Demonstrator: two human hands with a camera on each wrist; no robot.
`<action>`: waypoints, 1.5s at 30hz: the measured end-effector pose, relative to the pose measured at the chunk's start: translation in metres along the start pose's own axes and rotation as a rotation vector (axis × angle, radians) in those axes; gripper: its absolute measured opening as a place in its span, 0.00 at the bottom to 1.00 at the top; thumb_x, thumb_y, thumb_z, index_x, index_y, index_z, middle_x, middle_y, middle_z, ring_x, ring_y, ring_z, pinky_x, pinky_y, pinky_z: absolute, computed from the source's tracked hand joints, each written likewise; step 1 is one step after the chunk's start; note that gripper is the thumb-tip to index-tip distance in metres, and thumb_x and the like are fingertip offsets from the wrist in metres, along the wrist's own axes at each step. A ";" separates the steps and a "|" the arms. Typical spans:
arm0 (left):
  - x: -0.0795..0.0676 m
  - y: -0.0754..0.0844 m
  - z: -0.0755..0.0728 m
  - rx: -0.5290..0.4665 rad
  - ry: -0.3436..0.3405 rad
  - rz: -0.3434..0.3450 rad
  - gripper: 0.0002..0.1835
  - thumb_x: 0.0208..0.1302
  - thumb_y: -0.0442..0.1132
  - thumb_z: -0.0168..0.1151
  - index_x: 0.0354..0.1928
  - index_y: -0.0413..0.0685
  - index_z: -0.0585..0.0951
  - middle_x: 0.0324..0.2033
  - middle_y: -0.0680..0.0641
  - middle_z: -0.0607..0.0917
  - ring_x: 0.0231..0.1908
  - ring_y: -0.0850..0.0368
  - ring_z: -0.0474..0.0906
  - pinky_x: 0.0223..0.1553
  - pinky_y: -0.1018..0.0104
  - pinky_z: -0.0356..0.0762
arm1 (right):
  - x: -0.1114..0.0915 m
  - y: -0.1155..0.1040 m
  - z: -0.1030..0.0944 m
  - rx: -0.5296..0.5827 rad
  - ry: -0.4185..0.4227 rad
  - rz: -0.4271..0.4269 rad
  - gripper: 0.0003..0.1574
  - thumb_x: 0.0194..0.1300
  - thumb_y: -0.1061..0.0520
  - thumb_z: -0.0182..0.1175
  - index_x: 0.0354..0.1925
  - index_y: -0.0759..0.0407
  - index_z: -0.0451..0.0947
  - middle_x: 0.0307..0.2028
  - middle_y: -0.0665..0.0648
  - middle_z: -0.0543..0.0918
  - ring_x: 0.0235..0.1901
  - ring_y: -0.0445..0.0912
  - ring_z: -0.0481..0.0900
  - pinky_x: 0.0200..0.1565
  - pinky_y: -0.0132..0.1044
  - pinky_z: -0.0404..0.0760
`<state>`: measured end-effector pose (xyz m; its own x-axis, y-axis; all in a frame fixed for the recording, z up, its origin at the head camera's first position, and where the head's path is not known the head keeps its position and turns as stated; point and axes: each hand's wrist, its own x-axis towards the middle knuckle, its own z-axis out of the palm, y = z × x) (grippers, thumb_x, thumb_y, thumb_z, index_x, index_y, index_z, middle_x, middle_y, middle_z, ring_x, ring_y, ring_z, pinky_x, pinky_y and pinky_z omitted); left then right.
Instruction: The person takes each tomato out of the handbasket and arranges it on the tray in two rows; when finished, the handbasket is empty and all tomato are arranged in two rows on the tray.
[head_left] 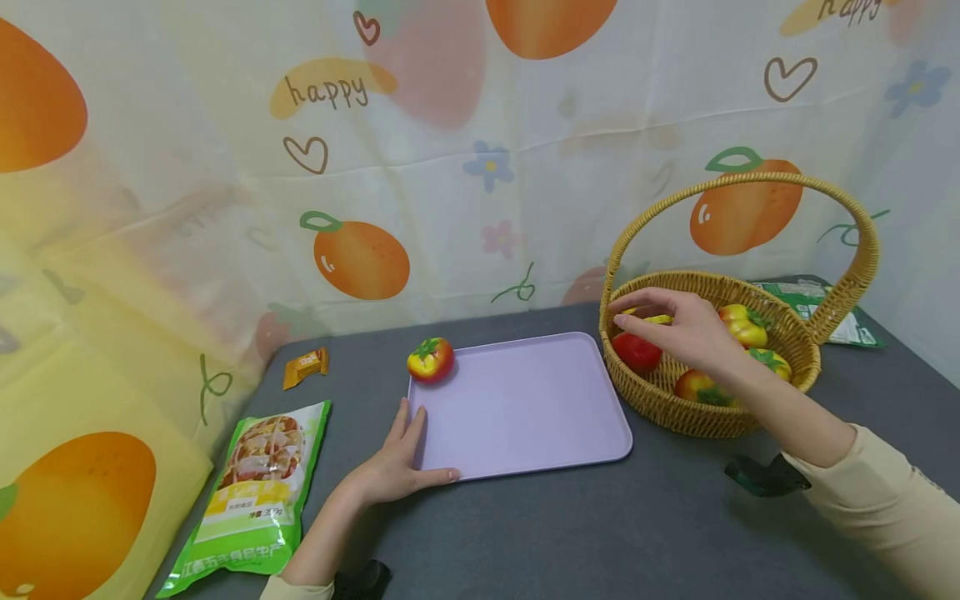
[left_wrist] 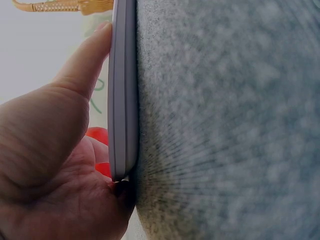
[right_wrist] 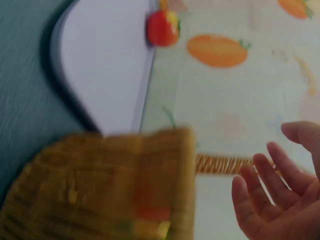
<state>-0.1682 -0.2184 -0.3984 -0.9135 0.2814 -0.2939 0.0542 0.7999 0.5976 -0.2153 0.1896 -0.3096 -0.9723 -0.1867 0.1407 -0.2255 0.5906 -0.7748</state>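
Observation:
A pale purple tray [head_left: 525,408] lies flat on the dark table. At its near left corner rests my left hand [head_left: 401,454], fingers spread along the left edge and thumb touching the front edge. In the left wrist view the thumb [left_wrist: 82,65] lies straight along the tray's side [left_wrist: 122,90]. One red-and-yellow tomato [head_left: 431,361] with a green top sits at the tray's far left corner. My right hand [head_left: 693,329] hovers over the wicker basket [head_left: 675,412], fingers loosely bent around nothing. Inside the basket are a red fruit [head_left: 637,352] and several red-and-yellow tomatoes [head_left: 742,327], partly hidden by the arm.
A tall handle [head_left: 750,177] arches over the basket. Behind it lies a green-and-white packet [head_left: 843,321]. On the left are a green food bag [head_left: 251,492] and a small orange-brown wrapped snack [head_left: 306,367]. A fruit-print cloth [head_left: 450,183] hangs behind the table.

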 end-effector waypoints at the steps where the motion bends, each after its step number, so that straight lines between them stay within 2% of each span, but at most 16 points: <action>1: 0.000 0.000 0.000 -0.001 -0.001 0.000 0.61 0.53 0.62 0.70 0.77 0.40 0.45 0.74 0.33 0.30 0.72 0.32 0.37 0.66 0.36 0.48 | 0.000 0.003 -0.004 -0.004 0.003 0.018 0.30 0.65 0.34 0.60 0.56 0.51 0.79 0.51 0.56 0.82 0.54 0.52 0.74 0.49 0.50 0.73; 4: -0.001 -0.001 -0.001 0.002 0.000 0.001 0.61 0.53 0.62 0.70 0.76 0.40 0.45 0.74 0.33 0.30 0.72 0.32 0.36 0.67 0.36 0.48 | 0.002 0.013 -0.013 -0.035 -0.014 0.067 0.33 0.65 0.33 0.58 0.58 0.52 0.77 0.54 0.60 0.80 0.55 0.56 0.73 0.50 0.53 0.73; 8: -0.001 -0.001 -0.001 0.003 0.004 0.004 0.61 0.54 0.62 0.69 0.76 0.39 0.45 0.74 0.33 0.30 0.72 0.32 0.36 0.67 0.36 0.48 | 0.007 0.027 -0.018 -0.090 -0.065 0.092 0.35 0.67 0.35 0.57 0.60 0.57 0.75 0.57 0.66 0.77 0.58 0.62 0.73 0.55 0.60 0.72; 13: -0.002 0.000 0.001 -0.001 0.012 0.003 0.61 0.53 0.62 0.70 0.76 0.39 0.46 0.74 0.33 0.30 0.72 0.32 0.36 0.67 0.36 0.48 | 0.013 0.040 -0.018 -0.103 -0.130 0.111 0.35 0.69 0.39 0.57 0.61 0.63 0.73 0.58 0.69 0.76 0.56 0.64 0.75 0.54 0.56 0.76; 17: -0.001 0.000 0.002 0.000 0.013 -0.002 0.61 0.53 0.62 0.70 0.76 0.39 0.46 0.74 0.33 0.30 0.72 0.32 0.36 0.67 0.36 0.48 | 0.016 0.048 -0.017 -0.131 -0.166 0.113 0.34 0.70 0.41 0.57 0.62 0.64 0.71 0.58 0.70 0.75 0.54 0.63 0.75 0.52 0.55 0.77; 21: 0.000 -0.001 0.003 0.000 0.013 0.003 0.61 0.53 0.62 0.70 0.76 0.39 0.46 0.74 0.33 0.30 0.73 0.32 0.36 0.67 0.36 0.48 | 0.017 0.052 -0.015 -0.199 -0.172 0.097 0.35 0.69 0.38 0.56 0.61 0.64 0.73 0.57 0.69 0.77 0.56 0.64 0.72 0.54 0.61 0.71; 24: 0.000 -0.002 0.003 -0.001 0.010 0.003 0.61 0.53 0.62 0.70 0.76 0.40 0.46 0.74 0.33 0.30 0.73 0.32 0.36 0.67 0.36 0.48 | 0.017 0.054 -0.012 -0.204 -0.178 0.074 0.35 0.69 0.39 0.56 0.60 0.64 0.74 0.56 0.69 0.78 0.56 0.64 0.73 0.55 0.61 0.70; 29: 0.000 -0.001 0.003 -0.005 0.000 -0.007 0.61 0.53 0.63 0.70 0.77 0.41 0.46 0.74 0.34 0.30 0.73 0.33 0.36 0.67 0.36 0.48 | 0.016 0.055 -0.010 -0.213 -0.176 0.036 0.31 0.70 0.42 0.58 0.58 0.65 0.76 0.53 0.68 0.80 0.53 0.61 0.75 0.53 0.58 0.73; 34: 0.000 -0.001 0.002 -0.009 0.000 -0.003 0.61 0.53 0.62 0.70 0.77 0.41 0.46 0.74 0.34 0.30 0.73 0.33 0.36 0.67 0.36 0.48 | 0.015 0.054 -0.009 -0.178 -0.193 0.051 0.32 0.69 0.40 0.57 0.58 0.64 0.76 0.53 0.67 0.79 0.50 0.58 0.76 0.49 0.51 0.75; 39: -0.001 0.000 0.001 -0.009 0.004 -0.001 0.60 0.53 0.62 0.70 0.77 0.41 0.47 0.74 0.34 0.29 0.73 0.32 0.36 0.66 0.35 0.48 | 0.014 0.054 -0.008 -0.080 -0.235 0.097 0.35 0.69 0.39 0.58 0.59 0.64 0.73 0.54 0.66 0.77 0.44 0.53 0.77 0.42 0.42 0.79; 42: -0.001 -0.001 0.001 -0.005 0.004 0.003 0.60 0.53 0.62 0.70 0.77 0.41 0.47 0.74 0.34 0.29 0.73 0.32 0.36 0.66 0.35 0.48 | 0.014 0.055 -0.007 -0.008 -0.273 0.116 0.38 0.68 0.40 0.59 0.62 0.67 0.68 0.57 0.68 0.74 0.42 0.51 0.79 0.42 0.42 0.81; 45: -0.001 -0.001 0.001 -0.002 0.006 0.005 0.60 0.53 0.62 0.70 0.77 0.41 0.47 0.74 0.33 0.29 0.73 0.32 0.36 0.67 0.36 0.49 | 0.014 0.056 -0.006 0.022 -0.302 0.118 0.42 0.68 0.40 0.60 0.65 0.68 0.63 0.62 0.70 0.69 0.47 0.54 0.78 0.45 0.44 0.82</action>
<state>-0.1673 -0.2185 -0.3996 -0.9156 0.2819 -0.2868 0.0577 0.7978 0.6001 -0.2419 0.2251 -0.3471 -0.9286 -0.3447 -0.1374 -0.1082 0.6059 -0.7882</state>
